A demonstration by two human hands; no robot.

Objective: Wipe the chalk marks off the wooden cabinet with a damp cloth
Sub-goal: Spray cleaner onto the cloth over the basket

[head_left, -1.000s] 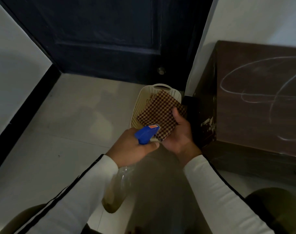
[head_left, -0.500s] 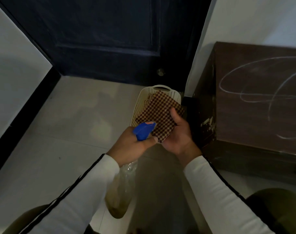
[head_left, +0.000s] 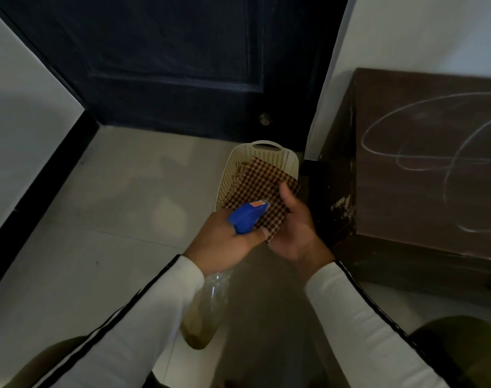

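A brown-and-white checked cloth [head_left: 262,189] lies flat across my right hand [head_left: 293,225], thumb pressed on its top. My left hand [head_left: 224,239] grips a clear spray bottle [head_left: 208,306] by its neck. The bottle's blue trigger head [head_left: 247,218] points at the cloth from close range. The dark wooden cabinet [head_left: 423,197] stands at the right. White chalk loops [head_left: 423,161] cross its top surface.
A cream perforated plastic basket [head_left: 262,154] sits on the tiled floor just beyond my hands, beside the cabinet's left side. A dark door [head_left: 166,60] fills the background. A black skirting [head_left: 40,175] runs along the left wall. My knees show at the bottom corners.
The spray head has lifted slightly toward the cloth and the bottle's bottom has swung a little. The right hand and the cloth stay in place.
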